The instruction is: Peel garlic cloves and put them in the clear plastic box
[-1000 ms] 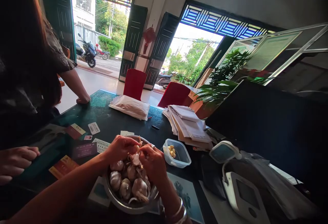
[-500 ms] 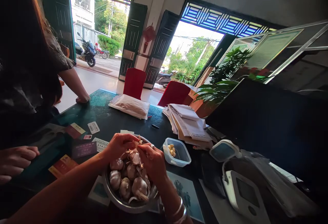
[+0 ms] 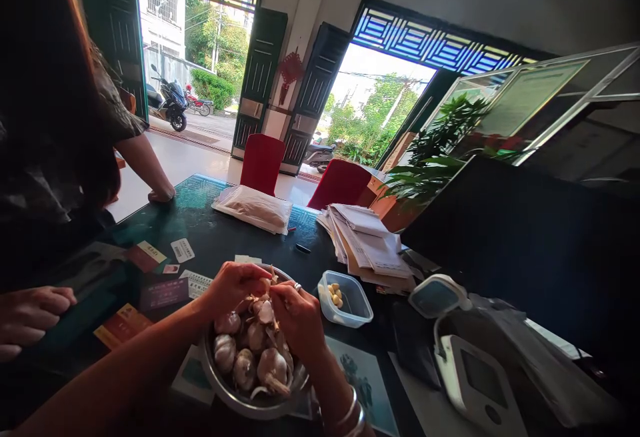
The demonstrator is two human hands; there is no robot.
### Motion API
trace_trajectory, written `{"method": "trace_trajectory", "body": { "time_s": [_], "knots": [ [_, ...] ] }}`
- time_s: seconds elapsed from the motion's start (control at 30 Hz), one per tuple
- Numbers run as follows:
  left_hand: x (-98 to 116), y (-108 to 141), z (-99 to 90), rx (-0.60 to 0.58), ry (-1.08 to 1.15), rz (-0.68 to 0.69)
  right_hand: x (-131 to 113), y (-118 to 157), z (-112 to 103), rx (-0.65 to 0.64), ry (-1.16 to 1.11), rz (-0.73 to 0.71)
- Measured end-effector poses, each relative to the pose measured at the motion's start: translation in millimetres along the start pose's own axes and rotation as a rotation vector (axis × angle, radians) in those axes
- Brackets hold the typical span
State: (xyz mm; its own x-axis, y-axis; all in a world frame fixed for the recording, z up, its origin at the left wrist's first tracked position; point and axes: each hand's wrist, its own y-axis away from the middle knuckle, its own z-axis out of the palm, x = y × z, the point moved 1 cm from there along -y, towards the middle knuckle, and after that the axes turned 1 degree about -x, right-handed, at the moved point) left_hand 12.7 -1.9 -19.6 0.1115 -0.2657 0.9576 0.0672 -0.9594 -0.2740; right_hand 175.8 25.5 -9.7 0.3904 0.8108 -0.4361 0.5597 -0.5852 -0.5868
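My left hand [image 3: 234,285] and my right hand [image 3: 296,310] meet above the far side of a metal bowl [image 3: 243,408]. Between their pinched fingertips is a small garlic clove [image 3: 265,285], partly hidden by the fingers, with papery skin around it. Whole garlic bulbs [image 3: 273,366] and loose skins fill the bowl beneath. Just right of my right hand stands a clear plastic container [image 3: 357,303], holding several peeled garlic cloves [image 3: 335,294] on its left side. A ring and bangles are on my right hand and wrist.
A person [image 3: 55,103] stands at the left, one hand [image 3: 163,193] resting on the desk, the other [image 3: 35,317] near its left edge. Cards [image 3: 165,292], a wrapped packet [image 3: 253,209], a paper stack [image 3: 367,240], a blood pressure monitor [image 3: 475,377] and a dark screen [image 3: 510,243] surround the bowl.
My fingertips have shifted slightly around the clove above the bowl. The bowl, the container and the person at the left look the same.
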Motion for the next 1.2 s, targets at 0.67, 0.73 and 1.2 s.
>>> {"method": "trace_trajectory", "body": {
  "time_s": [0.67,0.73,1.2],
  "knots": [
    [-9.9,-2.3,0.8,-0.075,-0.089,0.042,-0.4,-2.1,-4.3,0.129,0.068,0.084],
    [-8.2,-1.6,3.0,-0.073,-0.021,0.041,-1.0,-2.5,-4.4,0.118,0.076,0.128],
    [6.3,3.5,2.5,-0.008,-0.225,0.068,-4.3,-2.4,-6.8,0.055,-0.060,0.177]
  ]
}}
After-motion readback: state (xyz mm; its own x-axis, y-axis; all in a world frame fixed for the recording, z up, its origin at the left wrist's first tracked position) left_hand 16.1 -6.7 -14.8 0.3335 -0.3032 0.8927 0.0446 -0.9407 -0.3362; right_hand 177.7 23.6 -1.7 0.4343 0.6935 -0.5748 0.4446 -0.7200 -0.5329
